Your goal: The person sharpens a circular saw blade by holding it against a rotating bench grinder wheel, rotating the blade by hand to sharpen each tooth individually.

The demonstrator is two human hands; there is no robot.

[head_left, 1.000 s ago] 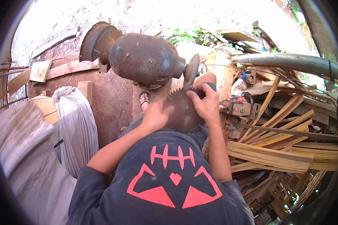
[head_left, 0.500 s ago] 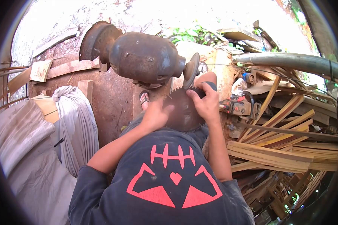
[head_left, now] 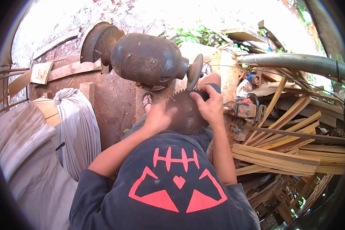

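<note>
Where the saw blade (head_left: pixel 184 115) sits: between both hands, teeth meeting the lower rim of the grinding wheel (head_left: pixel 195 71).
Left hand (head_left: pixel 159 117): fingers clasping one side.
Right hand (head_left: pixel 211 103): fingers pinching the toothed edge.

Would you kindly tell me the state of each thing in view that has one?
motor: horizontal, running or off unclear
grinding disc: mounted on the motor, spinning or still unclear
saw blade: held, toothed edge at the grinding disc, contact unclear
left hand: at the saw blade's left edge, grip partly hidden
right hand: pinching the saw blade near its teeth
power tool: unheld
pale cloth: draped, knotted at top
wood strips: stacked
</note>
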